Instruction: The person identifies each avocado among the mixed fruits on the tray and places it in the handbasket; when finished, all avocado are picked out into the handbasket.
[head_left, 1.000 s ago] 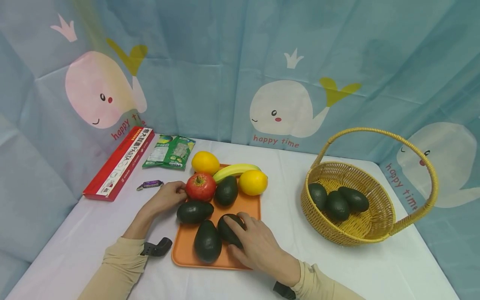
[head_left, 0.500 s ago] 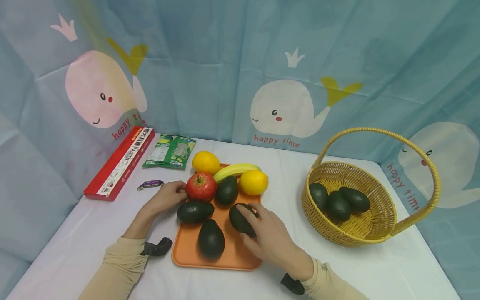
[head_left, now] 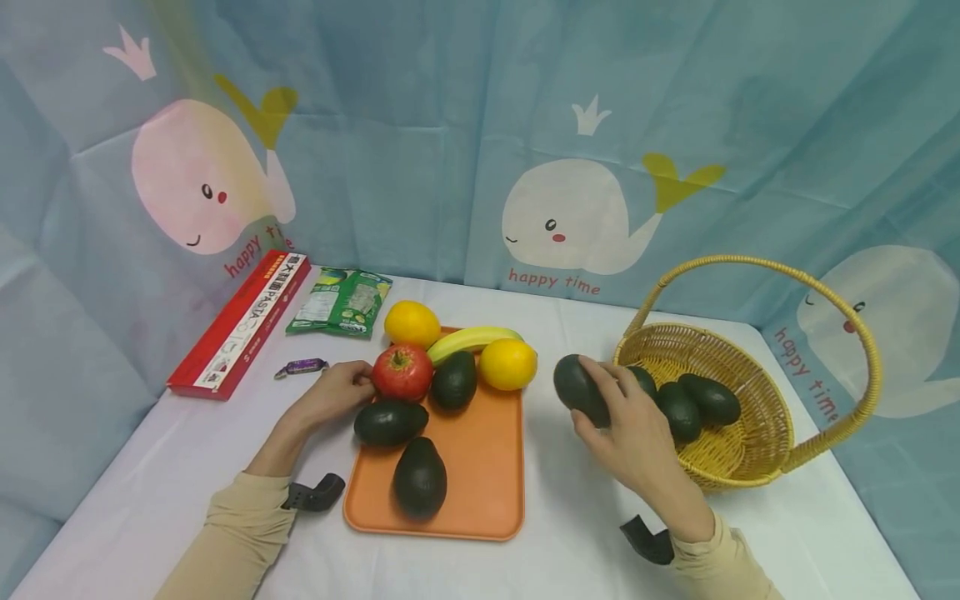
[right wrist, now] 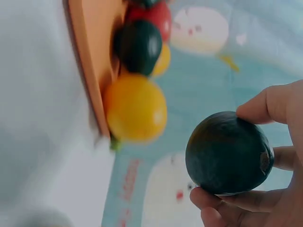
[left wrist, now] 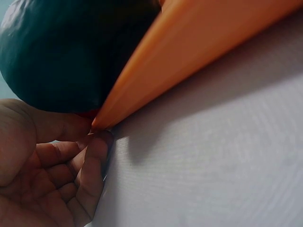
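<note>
In the head view my right hand [head_left: 637,437] holds a dark green avocado [head_left: 579,390] in the air between the orange tray [head_left: 480,475] and the wicker basket [head_left: 757,433]. The right wrist view shows thumb and fingers round this avocado [right wrist: 227,153]. At the tray's left edge, my left hand [head_left: 339,393] is beside a red pomegranate [head_left: 402,372]. Its thumb and fingertips pinch the tray rim [left wrist: 116,106] in the left wrist view. On the tray lie an avocado [head_left: 390,423] near that hand, another avocado [head_left: 420,479] in front and a third avocado [head_left: 453,382] farther back.
A banana [head_left: 472,340] and two yellow fruits, one [head_left: 412,325] left and one [head_left: 507,364] right, lie at the tray's back. Several avocados sit in the basket, under its tall handle [head_left: 817,287]. Leftward are a pasta box [head_left: 243,325], green packet [head_left: 341,302] and purple-wrapped sweet [head_left: 303,367].
My right hand has gripped an avocado at the tray's front, lifted it and carried it right toward the basket. The front avocado shifted slightly. My left hand stays at the tray edge.
</note>
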The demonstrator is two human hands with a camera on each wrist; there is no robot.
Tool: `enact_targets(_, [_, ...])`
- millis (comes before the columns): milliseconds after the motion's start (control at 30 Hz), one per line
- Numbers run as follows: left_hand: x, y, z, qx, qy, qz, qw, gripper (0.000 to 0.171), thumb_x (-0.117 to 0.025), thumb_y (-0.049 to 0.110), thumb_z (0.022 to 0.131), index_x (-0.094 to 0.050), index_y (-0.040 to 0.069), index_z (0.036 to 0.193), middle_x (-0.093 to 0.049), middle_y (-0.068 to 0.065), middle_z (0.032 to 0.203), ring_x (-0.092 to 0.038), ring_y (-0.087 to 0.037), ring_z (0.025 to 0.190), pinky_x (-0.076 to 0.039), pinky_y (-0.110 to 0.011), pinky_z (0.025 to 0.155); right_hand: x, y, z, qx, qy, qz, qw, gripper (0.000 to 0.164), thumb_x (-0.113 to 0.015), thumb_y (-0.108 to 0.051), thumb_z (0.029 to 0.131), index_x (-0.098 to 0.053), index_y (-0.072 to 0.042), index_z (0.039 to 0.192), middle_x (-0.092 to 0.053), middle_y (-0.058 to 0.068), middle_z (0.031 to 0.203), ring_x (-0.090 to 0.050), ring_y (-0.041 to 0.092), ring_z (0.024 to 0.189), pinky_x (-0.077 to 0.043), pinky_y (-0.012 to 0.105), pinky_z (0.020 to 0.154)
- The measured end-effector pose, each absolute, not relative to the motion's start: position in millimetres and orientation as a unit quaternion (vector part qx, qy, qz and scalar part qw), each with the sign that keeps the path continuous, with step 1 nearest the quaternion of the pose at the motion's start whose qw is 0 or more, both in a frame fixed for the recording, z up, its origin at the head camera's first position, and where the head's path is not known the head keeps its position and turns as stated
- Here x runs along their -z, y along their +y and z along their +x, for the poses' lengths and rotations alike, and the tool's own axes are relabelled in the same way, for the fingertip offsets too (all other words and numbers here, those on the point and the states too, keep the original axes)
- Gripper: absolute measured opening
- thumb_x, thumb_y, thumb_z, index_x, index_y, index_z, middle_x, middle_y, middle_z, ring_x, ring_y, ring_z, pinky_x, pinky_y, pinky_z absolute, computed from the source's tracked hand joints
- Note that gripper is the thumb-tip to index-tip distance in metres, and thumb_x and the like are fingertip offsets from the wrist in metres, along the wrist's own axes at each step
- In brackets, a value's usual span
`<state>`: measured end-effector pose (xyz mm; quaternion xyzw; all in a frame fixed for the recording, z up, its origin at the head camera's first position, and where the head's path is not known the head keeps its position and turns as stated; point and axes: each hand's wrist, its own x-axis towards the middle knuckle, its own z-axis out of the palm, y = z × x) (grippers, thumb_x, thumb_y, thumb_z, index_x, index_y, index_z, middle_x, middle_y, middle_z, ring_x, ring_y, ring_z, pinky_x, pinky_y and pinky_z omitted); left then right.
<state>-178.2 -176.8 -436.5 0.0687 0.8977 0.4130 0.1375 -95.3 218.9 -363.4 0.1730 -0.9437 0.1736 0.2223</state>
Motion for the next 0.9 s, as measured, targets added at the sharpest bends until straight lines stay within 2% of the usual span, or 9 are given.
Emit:
enact_targets(133, [435.7,-177.5,-178.9,-0.407,0.9,0.069,0.138,0.025,-0.056,0.012,0.091,-0.062,-0.005,0.108,-0.064,-0.01,0.085,-0.053,-0.018,0.078,-0.044,-0.029,0.072,358.6,244.1,-98.3,-0.181,-0.95,0.126,0.222,0.066,-0.071,-0.021,0.081,-0.048,-0.019,0.143,-0.056,0.017,0.125,-0.064,0.038,0.094,-0.051,0.054,0.069])
enact_targets(300, [435.5,-178.5,-179.8,-0.404,0.902,0.07,0.134,0.024,-0.055,0.011,0.09,-0.063,-0.005,0.107,-0.062,-0.009,0.084,-0.053,-0.018,0.077,-0.043,-0.029,0.071,358.0,270.7,-102.7,-0.179,-0.962,0.071,0.193,0.064,-0.066,-0.021,0.087,-0.042,-0.019,0.147,-0.052,0.023,0.13,-0.061,0.046,0.099,-0.049,0.059,0.065])
enact_targets(567, [437.7,-177.1,-179.5,-0.413,0.898,0.071,0.136,0.024,-0.055,0.01,0.09,-0.062,-0.006,0.107,-0.063,-0.009,0.083,-0.053,-0.018,0.077,-0.044,-0.029,0.071,364.5,297.2,-105.7,-0.152,-0.977,0.012,0.152,0.064,-0.062,-0.024,0.09,-0.039,-0.015,0.148,-0.047,0.03,0.134,-0.058,0.052,0.1,-0.046,0.063,0.071])
enact_targets(700, [437.3,-176.8,-179.7,-0.41,0.9,0.071,0.134,0.024,-0.055,0.01,0.089,-0.062,-0.005,0.106,-0.063,-0.009,0.083,-0.053,-0.018,0.077,-0.043,-0.029,0.071,365.1,303.4,-107.2,-0.142,-0.981,-0.002,0.134,0.064,-0.06,-0.025,0.091,-0.037,-0.013,0.149,-0.045,0.033,0.135,-0.056,0.054,0.102,-0.046,0.064,0.071])
enact_targets(900, [436.3,-176.8,-179.8,-0.406,0.902,0.075,0.129,0.022,-0.056,0.01,0.089,-0.063,-0.005,0.104,-0.063,-0.009,0.082,-0.053,-0.017,0.076,-0.043,-0.029,0.071,362.0,306.6,-107.7,-0.125,-0.986,-0.019,0.107,0.067,-0.06,-0.023,0.088,-0.035,-0.008,0.148,-0.043,0.037,0.132,-0.058,0.054,0.094,-0.048,0.057,0.062])
